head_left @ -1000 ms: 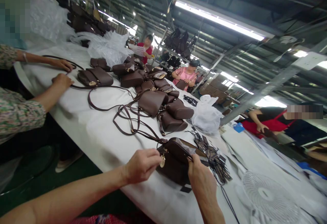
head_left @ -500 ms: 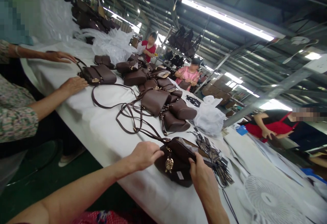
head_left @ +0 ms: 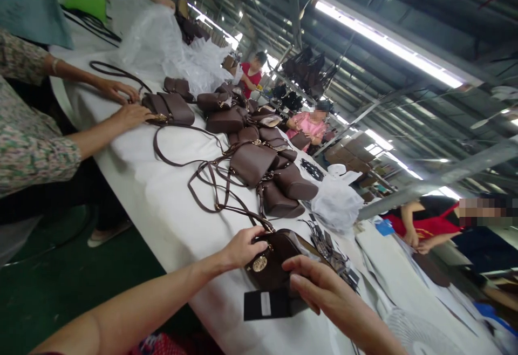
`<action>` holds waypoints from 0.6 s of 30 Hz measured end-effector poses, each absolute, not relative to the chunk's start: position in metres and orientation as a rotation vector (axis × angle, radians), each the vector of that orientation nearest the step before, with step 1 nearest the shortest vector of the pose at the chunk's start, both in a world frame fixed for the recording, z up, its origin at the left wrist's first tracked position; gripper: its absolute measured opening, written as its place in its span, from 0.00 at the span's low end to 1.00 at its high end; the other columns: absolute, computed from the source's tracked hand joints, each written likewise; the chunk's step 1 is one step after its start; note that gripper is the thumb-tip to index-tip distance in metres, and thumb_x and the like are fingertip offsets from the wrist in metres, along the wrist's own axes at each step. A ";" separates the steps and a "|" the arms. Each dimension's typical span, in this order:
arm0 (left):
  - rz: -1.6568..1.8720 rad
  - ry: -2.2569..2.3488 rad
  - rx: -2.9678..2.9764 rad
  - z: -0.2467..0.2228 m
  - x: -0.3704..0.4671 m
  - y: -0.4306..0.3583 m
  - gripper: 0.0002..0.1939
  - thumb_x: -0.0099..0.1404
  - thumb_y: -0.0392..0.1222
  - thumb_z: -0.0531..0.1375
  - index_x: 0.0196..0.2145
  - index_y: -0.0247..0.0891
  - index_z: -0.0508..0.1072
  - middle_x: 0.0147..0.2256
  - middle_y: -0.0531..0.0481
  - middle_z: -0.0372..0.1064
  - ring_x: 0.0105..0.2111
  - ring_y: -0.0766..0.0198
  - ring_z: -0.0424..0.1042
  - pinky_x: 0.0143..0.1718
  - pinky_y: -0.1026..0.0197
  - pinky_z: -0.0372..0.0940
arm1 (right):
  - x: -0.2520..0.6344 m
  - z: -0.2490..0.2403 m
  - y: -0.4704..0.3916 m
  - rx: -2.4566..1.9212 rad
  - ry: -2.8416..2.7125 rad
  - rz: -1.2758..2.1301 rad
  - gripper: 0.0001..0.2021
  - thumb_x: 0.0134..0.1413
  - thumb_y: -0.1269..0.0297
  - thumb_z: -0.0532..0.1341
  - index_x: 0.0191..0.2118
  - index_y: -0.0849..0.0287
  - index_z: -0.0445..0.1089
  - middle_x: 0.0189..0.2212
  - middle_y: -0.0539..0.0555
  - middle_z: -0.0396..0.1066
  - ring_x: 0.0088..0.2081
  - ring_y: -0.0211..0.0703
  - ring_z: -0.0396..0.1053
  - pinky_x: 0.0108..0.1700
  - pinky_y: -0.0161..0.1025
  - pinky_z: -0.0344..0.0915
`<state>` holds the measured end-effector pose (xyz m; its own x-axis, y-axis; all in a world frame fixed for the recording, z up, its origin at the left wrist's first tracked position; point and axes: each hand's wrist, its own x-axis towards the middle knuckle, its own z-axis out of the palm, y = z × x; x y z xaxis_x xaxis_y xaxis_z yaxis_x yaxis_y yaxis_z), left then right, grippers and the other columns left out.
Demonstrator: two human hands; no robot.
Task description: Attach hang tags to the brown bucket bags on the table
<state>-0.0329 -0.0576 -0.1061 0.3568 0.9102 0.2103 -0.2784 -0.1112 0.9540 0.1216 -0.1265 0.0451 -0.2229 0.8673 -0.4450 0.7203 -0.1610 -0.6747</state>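
Observation:
A dark brown handbag point(head_left: 279, 250) lies on the white-covered table in front of me, its top opening showing pale wrapping inside. Fingers and thumb of my left hand point(head_left: 245, 246) grip its left end beside the strap point(head_left: 238, 201). Near that thumb hangs a round gold charm point(head_left: 259, 263). A black hang tag point(head_left: 254, 305) with a white label sticks out below the charm. Over the front of the handbag, my right hand point(head_left: 324, 285) has its fingers extended, close to the tag's right end; whether it touches the tag is unclear.
More brown handbags point(head_left: 251, 163) are heaped beyond mine. A bundle of black tags point(head_left: 332, 252) lies to the right, with a white fan point(head_left: 416, 328) nearer me. At left, a co-worker's hands point(head_left: 133, 115) are on another handbag point(head_left: 174, 109). A plastic bag point(head_left: 338, 198) stands behind.
My right hand has left the handbag's upper rim and come lower over its front. The black tag now sticks out at the lower left. My left hand has taken hold of the handbag's end.

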 end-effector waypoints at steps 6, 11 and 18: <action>1.155 0.582 0.713 -0.097 -0.015 -0.046 0.17 0.48 0.43 0.64 0.35 0.31 0.71 0.33 0.47 0.71 0.34 0.61 0.69 0.39 0.60 0.62 | 0.109 0.063 -0.089 -1.869 -2.105 1.024 0.15 0.48 0.57 0.56 0.36 0.60 0.75 0.26 0.51 0.72 0.27 0.40 0.66 0.30 0.34 0.59; 1.083 0.709 0.569 -0.083 -0.010 -0.039 0.13 0.47 0.45 0.63 0.27 0.33 0.69 0.24 0.53 0.66 0.27 0.65 0.64 0.32 0.62 0.58 | 0.102 0.051 -0.073 -1.891 -2.257 0.353 0.11 0.53 0.61 0.57 0.36 0.53 0.78 0.33 0.50 0.77 0.37 0.46 0.72 0.41 0.38 0.62; 0.982 0.768 0.548 -0.082 -0.012 -0.033 0.06 0.48 0.39 0.60 0.23 0.33 0.68 0.23 0.52 0.66 0.27 0.65 0.65 0.31 0.62 0.54 | 0.097 0.031 -0.073 -2.059 -2.347 -0.030 0.10 0.59 0.63 0.57 0.37 0.51 0.77 0.33 0.50 0.77 0.37 0.45 0.73 0.37 0.36 0.60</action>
